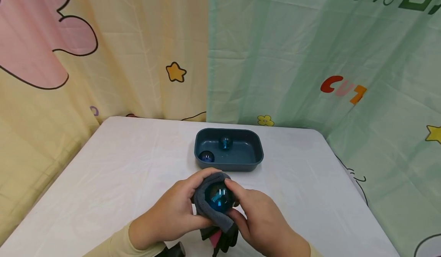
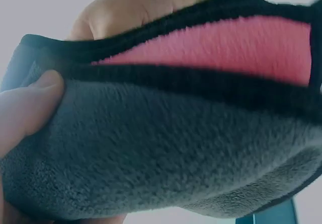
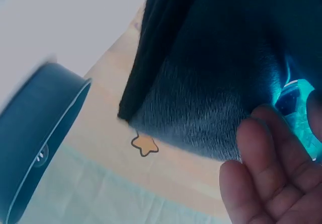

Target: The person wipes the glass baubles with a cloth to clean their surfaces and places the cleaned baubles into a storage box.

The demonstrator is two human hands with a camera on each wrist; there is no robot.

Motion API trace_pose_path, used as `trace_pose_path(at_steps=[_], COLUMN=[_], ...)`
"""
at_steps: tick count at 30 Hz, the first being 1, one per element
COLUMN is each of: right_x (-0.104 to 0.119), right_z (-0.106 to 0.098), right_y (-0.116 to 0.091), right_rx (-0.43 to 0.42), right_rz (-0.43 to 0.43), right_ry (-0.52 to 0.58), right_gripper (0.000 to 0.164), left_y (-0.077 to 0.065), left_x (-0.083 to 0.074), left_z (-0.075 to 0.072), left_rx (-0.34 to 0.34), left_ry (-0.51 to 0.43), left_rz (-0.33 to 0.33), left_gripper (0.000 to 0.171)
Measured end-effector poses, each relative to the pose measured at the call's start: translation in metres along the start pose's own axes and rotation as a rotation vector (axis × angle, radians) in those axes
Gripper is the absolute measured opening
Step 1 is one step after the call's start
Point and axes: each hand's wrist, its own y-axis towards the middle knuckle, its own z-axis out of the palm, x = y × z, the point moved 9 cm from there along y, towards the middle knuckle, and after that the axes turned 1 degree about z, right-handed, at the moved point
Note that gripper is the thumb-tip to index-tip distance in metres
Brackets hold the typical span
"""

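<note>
My left hand [image 1: 172, 207] grips a grey fleecy cloth [image 2: 151, 143] with black edging, folded around the left side and underside of a shiny blue transparent ball [image 1: 220, 197]. The cloth's pink face [image 2: 241, 48] shows in the left wrist view. On the ball's right side, my right hand [image 1: 263, 211] holds it between thumb and fingers. Below both hands a bunched end of the cloth hangs down. In the right wrist view the ball [image 3: 304, 118] glows bright teal beside the fingers [image 3: 261, 153], partly hidden by the cloth.
Just beyond the hands, a dark blue rectangular tub [image 1: 231, 167] stands on the white-covered table [image 1: 138, 153]. Inside it are two blue balls, one at the back [image 1: 225, 143] and another in the front left corner [image 1: 207, 156]. Printed curtains [image 1: 262, 58] hang behind the table.
</note>
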Motion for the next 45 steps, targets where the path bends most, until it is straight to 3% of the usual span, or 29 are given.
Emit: trace_pose_path(at_steps=[3,8,11,14,18,21,23,25,30,32,34,40,45], right_x=[-0.006,-0.027,-0.031,-0.03,-0.022,-0.014,-0.013,-0.017,-0.036,-0.039,-0.037,-0.026,-0.017], right_z=[0.001,0.015,0.019,0.014,0.005,-0.001,-0.003,0.0,0.018,0.022,0.022,0.01,0.003], right_y=[0.002,0.003,0.004,0.007,0.01,0.012,0.013,0.012,0.01,0.01,0.011,0.015,0.016], right_rx=[0.023,0.207,0.222,0.178,0.116,0.043,0.007,0.024,0.197,0.223,0.22,0.142,0.05], right_rz=[0.042,0.28,0.324,0.297,0.198,0.111,0.088,0.119,0.306,0.337,0.316,0.202,0.097], right_ry=[0.021,0.318,0.403,0.328,0.108,-0.058,-0.099,-0.018,0.433,0.499,0.453,0.068,-0.121], right_gripper=[0.068,0.052,0.05,0.058,0.069,0.067,0.065,0.063,0.053,0.051,0.053,0.069,0.065], left_y=[0.001,0.003,0.005,0.007,0.009,0.009,0.01,0.01,0.009,0.009,0.009,0.011,0.011], left_x=[0.002,0.009,0.012,0.014,0.016,0.018,0.019,0.021,0.026,0.027,0.027,0.026,0.027], left_z=[0.0,0.0,-0.002,-0.006,-0.008,-0.008,-0.006,-0.005,-0.003,-0.004,-0.005,-0.008,-0.006], left_rx=[0.006,0.018,0.004,-0.02,-0.045,-0.036,-0.02,0.0,0.026,0.022,0.006,-0.028,-0.007], left_ry=[0.009,0.052,0.083,0.089,0.069,0.048,0.035,0.028,0.015,0.009,0.003,-0.007,-0.023], left_rz=[-0.008,-0.046,-0.046,-0.039,-0.037,-0.039,-0.045,-0.058,-0.093,-0.094,-0.088,-0.07,-0.072], left_gripper=[0.077,0.079,0.08,0.08,0.081,0.081,0.081,0.081,0.082,0.082,0.082,0.081,0.08])
